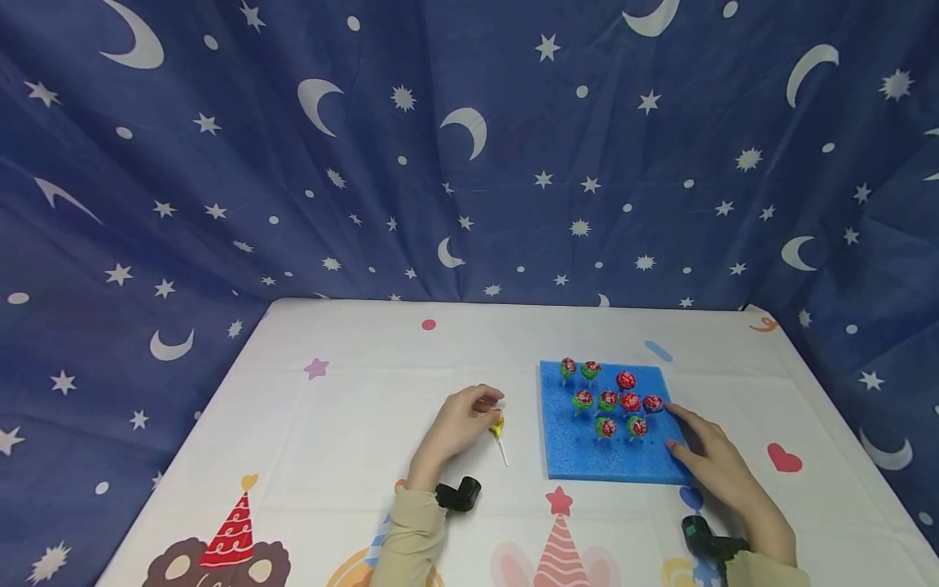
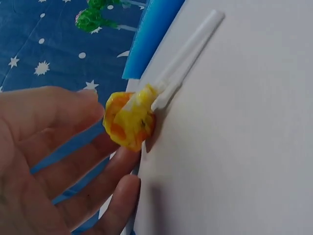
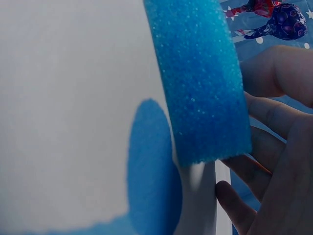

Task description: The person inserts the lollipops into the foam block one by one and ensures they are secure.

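Note:
My left hand (image 1: 458, 424) pinches the head of a yellow-and-orange wrapped lollipop (image 2: 129, 120) between thumb and fingers. Its white stick (image 2: 190, 46) slants close along the tabletop, pointing toward me in the head view. To the right lies a blue foam board (image 1: 579, 461) with several lollipops (image 1: 607, 399) standing in it, some in green-and-red wrappers, others red or dark. My right hand (image 1: 715, 461) rests at the board's right edge, thumb and forefinger apart and touching it. The right wrist view shows the foam's thick side (image 3: 205, 98) beside those fingers.
A white tablecloth (image 1: 367, 424) with printed party figures covers the table. Dark blue curtains (image 1: 469, 204) with moons and stars hang behind and at both sides. Each wrist wears a black camera (image 1: 459, 494).

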The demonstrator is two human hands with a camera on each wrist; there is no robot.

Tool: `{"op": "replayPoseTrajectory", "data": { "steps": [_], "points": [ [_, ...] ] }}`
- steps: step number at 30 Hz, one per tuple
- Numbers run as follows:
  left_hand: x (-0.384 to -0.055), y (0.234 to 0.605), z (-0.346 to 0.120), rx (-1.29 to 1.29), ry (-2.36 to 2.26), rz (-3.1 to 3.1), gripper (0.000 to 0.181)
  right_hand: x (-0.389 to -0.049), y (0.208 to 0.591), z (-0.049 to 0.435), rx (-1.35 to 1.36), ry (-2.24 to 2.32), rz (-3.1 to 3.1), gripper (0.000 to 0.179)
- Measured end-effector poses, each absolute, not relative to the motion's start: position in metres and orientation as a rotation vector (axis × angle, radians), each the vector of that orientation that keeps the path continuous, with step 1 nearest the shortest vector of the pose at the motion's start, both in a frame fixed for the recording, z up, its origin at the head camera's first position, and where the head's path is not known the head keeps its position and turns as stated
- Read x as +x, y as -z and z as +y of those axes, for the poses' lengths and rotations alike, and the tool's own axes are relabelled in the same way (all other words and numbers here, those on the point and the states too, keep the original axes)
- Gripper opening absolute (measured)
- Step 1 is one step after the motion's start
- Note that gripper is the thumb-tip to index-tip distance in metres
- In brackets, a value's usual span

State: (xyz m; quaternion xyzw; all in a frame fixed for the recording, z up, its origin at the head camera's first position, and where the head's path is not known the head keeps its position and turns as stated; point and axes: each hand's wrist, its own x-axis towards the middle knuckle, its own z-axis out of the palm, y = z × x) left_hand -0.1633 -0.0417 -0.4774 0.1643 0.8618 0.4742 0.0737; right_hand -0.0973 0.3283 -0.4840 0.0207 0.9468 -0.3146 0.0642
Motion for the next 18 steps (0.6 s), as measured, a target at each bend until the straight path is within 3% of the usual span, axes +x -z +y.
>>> {"op": "replayPoseTrajectory", "data": {
  "steps": [18],
  "points": [
    [-0.1649,0.4853,-0.0509,0.478,-1.453,2.437,0.035,-0.0977,0.4864,0.3292,0.063,0.938,2.870,0.065]
  ]
}}
